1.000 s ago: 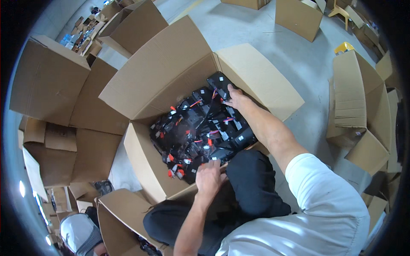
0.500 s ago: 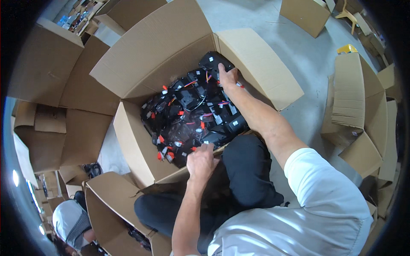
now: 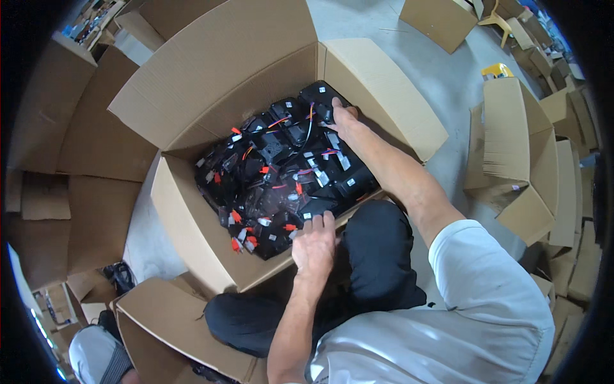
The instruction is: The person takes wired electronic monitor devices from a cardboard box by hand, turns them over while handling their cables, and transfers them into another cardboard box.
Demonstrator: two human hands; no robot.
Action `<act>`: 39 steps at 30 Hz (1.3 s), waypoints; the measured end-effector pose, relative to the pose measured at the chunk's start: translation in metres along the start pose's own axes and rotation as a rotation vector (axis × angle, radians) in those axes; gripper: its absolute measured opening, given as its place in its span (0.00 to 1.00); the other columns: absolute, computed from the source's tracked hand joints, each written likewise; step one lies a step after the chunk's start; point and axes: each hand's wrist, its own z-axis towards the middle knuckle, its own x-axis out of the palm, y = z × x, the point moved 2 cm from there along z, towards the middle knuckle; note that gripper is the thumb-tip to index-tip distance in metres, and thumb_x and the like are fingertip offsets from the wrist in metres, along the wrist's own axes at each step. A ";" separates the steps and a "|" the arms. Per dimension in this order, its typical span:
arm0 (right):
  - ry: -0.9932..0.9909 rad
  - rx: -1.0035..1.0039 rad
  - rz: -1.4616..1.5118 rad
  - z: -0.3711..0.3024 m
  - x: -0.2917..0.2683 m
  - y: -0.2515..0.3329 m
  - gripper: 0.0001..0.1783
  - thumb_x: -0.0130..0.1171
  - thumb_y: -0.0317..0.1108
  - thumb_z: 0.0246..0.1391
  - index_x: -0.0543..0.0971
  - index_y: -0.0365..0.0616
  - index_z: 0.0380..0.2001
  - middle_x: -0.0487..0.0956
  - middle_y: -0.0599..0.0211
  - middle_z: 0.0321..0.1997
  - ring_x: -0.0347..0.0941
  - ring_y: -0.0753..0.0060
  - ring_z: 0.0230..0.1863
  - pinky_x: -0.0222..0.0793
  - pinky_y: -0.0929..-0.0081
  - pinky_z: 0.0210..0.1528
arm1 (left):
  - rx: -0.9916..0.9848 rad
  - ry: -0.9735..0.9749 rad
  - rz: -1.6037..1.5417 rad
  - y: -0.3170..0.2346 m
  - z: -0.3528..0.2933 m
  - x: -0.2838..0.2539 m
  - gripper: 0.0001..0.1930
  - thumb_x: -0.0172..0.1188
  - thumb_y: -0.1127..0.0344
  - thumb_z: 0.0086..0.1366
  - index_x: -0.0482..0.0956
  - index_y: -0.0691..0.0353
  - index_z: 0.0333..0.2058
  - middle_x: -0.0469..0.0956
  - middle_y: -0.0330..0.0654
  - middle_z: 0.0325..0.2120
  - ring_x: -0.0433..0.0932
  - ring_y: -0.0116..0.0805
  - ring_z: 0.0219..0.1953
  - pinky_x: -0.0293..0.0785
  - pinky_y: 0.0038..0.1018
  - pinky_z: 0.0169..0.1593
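In front of my crossed legs, an open cardboard box (image 3: 195, 221) holds many black plastic units with short colored wires and red and white connectors. At its far right corner my right hand (image 3: 344, 121) grips a black plastic unit (image 3: 318, 96), thumb on top; the other fingers are mostly hidden. The unit sits in the corner against the other units. Beside my near knee, my left hand (image 3: 313, 244) hooks its bent fingers over the box's near edge. A clear plastic bag or film (image 3: 276, 195) seems to cover some units in the middle.
Another opened carton (image 3: 185, 320) stands at the near left, with a person (image 3: 96, 355) beyond it. Tall cartons (image 3: 102, 121) crowd the left. On the right are an open carton (image 3: 511, 141), a yellow object (image 3: 497, 70) and stacked cardboard. One more box (image 3: 441, 22) stands far off.
My right hand has lowered the black unit into the far right corner, where it lies flatter. My left hand stays at the near edge, its fingers reaching slightly farther in. The whole view has shifted.
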 end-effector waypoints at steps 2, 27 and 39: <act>-0.005 0.012 0.010 0.004 0.001 -0.003 0.31 0.62 0.52 0.88 0.77 0.32 0.71 0.89 0.47 0.67 0.93 0.51 0.59 0.96 0.40 0.62 | 0.025 -0.062 0.009 0.005 0.004 0.000 0.37 0.87 0.56 0.61 0.84 0.61 0.66 0.87 0.42 0.45 0.92 0.43 0.48 0.90 0.39 0.48; 0.192 0.066 -1.015 -0.096 0.006 -0.007 0.43 0.59 0.68 0.82 0.83 0.31 0.66 0.92 0.38 0.50 0.95 0.43 0.45 0.96 0.49 0.47 | -0.011 -0.100 0.012 0.030 -0.036 -0.005 0.17 0.77 0.62 0.69 0.82 0.59 0.51 0.89 0.45 0.44 0.94 0.46 0.47 0.94 0.43 0.44; 0.377 -0.583 -0.878 -0.371 -0.094 0.087 0.13 0.68 0.38 0.80 0.89 0.38 0.45 0.89 0.63 0.32 0.89 0.73 0.33 0.88 0.68 0.37 | 0.140 -0.151 -0.187 0.033 -0.071 -0.004 0.09 0.61 0.69 0.80 0.85 0.63 0.52 0.94 0.56 0.45 0.97 0.57 0.46 0.93 0.52 0.47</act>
